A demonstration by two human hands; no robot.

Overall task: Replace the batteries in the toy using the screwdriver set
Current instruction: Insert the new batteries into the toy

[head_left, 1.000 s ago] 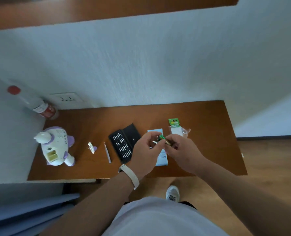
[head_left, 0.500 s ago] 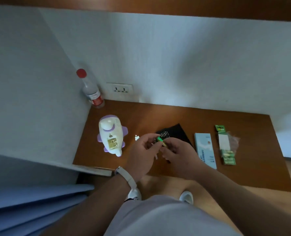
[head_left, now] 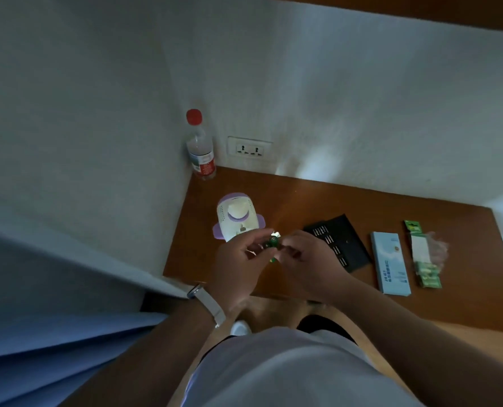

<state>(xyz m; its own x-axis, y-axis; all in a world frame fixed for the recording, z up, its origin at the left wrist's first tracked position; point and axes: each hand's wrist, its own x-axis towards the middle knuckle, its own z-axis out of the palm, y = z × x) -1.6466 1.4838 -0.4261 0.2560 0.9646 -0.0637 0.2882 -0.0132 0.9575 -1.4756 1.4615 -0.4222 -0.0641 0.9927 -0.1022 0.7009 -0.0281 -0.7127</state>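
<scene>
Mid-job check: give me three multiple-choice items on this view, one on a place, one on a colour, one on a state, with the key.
1. The bottle stands: A) at the desk back left corner, beside the socket; B) at its right edge; C) at its front edge.
2. The cap is: A) blue; B) red; C) green.
3. The battery is: A) lying on the desk; B) standing on the desk; C) pinched between left hand and right hand.
Key: 1 A, it stands in that corner, left of the socket; 2 B, the cap shows red; 3 C, both hands hold it above the desk.
</scene>
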